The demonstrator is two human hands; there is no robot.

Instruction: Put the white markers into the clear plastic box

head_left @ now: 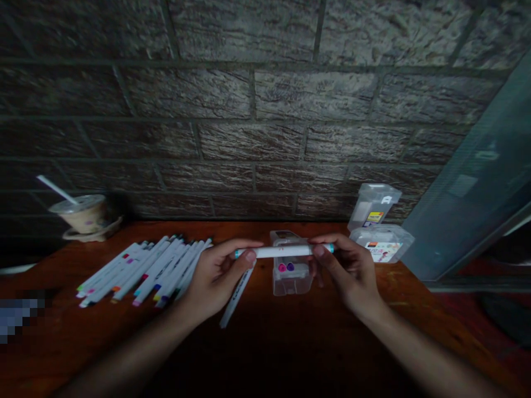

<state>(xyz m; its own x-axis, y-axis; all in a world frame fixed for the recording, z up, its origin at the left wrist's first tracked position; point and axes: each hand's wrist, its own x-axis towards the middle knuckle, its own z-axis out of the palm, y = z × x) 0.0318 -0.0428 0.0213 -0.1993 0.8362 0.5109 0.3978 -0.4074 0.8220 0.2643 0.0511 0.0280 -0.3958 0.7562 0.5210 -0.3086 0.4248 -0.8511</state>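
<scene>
A white marker [284, 252] with turquoise ends lies level between my two hands. My left hand [218, 273] pinches its left end between thumb and fingers, and my right hand [350, 271] grips the right end the same way. Behind and below the marker stands a clear plastic case [292, 284], with a pink and a purple marker end showing inside. One loose white marker [236, 296] lies on the table beside my left hand, its upper end partly hidden by that hand. Further left, several white markers [143, 271] with coloured ends are spread in a slanted row.
A lidded drink cup [83, 218] with a straw stands on a saucer at the far left. Two more clear plastic containers, a tall one [371, 207] and a labelled one [398, 243], stand at the back right. A stone-block wall [257, 138] borders the wooden table [265, 348].
</scene>
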